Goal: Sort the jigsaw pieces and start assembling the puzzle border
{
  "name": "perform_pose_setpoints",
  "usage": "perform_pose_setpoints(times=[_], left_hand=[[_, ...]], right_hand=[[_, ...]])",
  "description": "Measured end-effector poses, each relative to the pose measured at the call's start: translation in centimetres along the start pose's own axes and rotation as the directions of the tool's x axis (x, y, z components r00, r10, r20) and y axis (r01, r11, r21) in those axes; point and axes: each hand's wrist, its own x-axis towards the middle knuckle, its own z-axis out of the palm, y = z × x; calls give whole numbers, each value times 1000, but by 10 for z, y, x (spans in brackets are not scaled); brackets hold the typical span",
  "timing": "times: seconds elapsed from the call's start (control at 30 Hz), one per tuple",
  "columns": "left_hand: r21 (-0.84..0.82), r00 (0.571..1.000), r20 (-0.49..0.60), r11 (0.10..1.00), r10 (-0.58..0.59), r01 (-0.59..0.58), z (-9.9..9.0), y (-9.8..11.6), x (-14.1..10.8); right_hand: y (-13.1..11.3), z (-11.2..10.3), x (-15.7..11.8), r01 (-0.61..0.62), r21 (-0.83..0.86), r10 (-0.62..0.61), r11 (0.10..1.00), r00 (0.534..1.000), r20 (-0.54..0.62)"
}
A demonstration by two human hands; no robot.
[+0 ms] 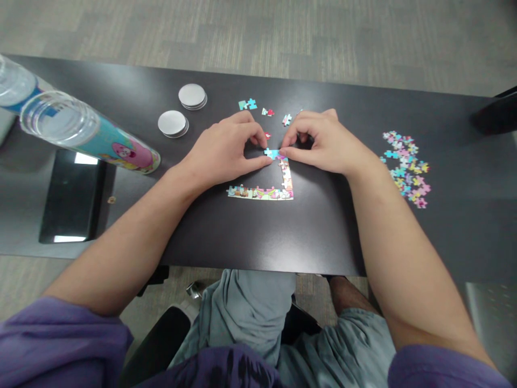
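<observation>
Left hand (226, 151) and right hand (319, 143), knuckles up, fingertips pinching one blue puzzle piece (272, 153) atop the L-shaped assembled puzzle edge (266, 191) at mid-table (242, 242); cartoon-printed tube (92, 134), lettering unreadable.

Head view, downward over table (444, 226)

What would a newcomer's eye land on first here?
Both hands meet at mid-table: the left hand and right hand pinch a blue puzzle piece at the top of an L-shaped strip of joined pieces. A bright heap of loose pieces lies to the right; a clear cartoon-printed tube lies on its side at far left.
</observation>
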Motion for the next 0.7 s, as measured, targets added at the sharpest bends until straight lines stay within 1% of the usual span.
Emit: perform_pose_setpoints(times=[0.13,0.3,0.37,0.57,0.7], left_hand=[[-20,1000,23,1000,-2,2,1,0,0],[-36,999,34,999,-25,26,1,4,1],[-54,999,40,998,-23,26,1,5,1],[-68,1000,7,997,-25,25,3,5,0],[-65,999,29,997,-45,47,3,4,1]], right_hand=[[-1,0,1,-1,-5,1,1000,1000,8],[-7,-2,1,-58,21,57,998,997,60],[-8,-2,2,-61,30,59,998,996,65],[-10,-2,1,-76,36,73,996,995,66],[-15,-5,2,-105,39,101,994,991,88]])
